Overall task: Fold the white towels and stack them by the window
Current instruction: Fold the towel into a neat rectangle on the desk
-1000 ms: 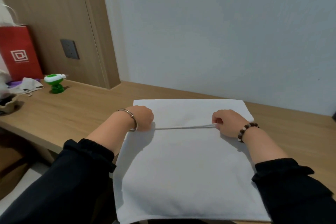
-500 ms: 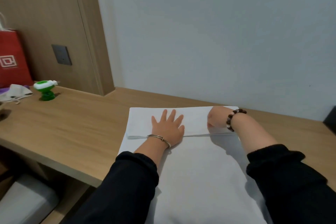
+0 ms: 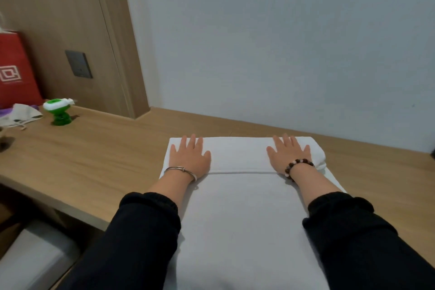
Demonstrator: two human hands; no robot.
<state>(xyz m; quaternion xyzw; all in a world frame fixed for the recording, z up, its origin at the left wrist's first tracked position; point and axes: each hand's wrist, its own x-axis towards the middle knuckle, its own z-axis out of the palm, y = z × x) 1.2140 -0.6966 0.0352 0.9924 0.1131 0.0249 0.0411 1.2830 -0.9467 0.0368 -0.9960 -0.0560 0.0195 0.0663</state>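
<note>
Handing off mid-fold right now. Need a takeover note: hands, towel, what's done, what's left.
Hands: left hand is flat with fingers straight on the folded band at the far end of the white towel, near its left end. The right hand lies flat on the same band, near its right end.
Towel: on the wooden desk, far edge near the wall, near part running out of view.
Done: one far-end fold laid down.
Left: remaining folds, then stacking by the window. No window or stack is in view.

The white towel's (image 3: 242,219) near end runs past the bottom edge.
</note>
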